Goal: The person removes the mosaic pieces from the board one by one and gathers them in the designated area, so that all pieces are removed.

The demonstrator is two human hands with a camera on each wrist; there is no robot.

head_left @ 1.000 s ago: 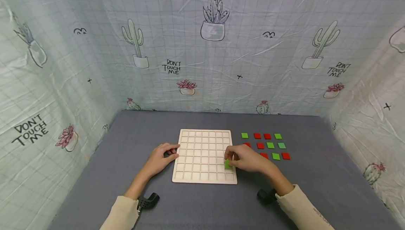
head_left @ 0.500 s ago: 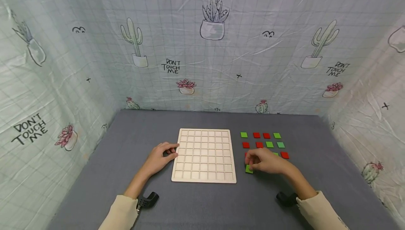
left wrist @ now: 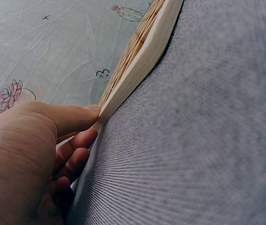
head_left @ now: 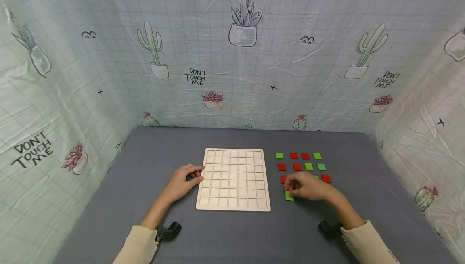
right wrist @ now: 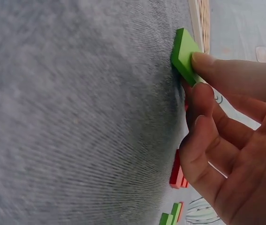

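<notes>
A square wooden grid board (head_left: 234,181) lies on the grey table. At its left edge, the thumb and index finger of my left hand (head_left: 183,181) touch the rim. The left wrist view shows the left thumb (left wrist: 79,117) against the side of the board (left wrist: 137,68), the other fingers loosely bent. Right of the board, my right hand (head_left: 306,185) pinches a green square tile (head_left: 289,195) at the table surface. From the right wrist, the thumb lies on the face of this green tile (right wrist: 184,54); the fingertip behind it is partly hidden.
Rows of red and green tiles lie right of the board, among them a red tile (head_left: 281,167), a green tile (head_left: 308,166) and a teal-green tile (head_left: 321,167). My right hand covers part of the nearest row. A printed cloth (head_left: 243,74) surrounds the table.
My right hand has moved right, carrying the green tile from the board's lower right cells to the table beside it, then slightly farther right. My left hand stays at the board's edge.
</notes>
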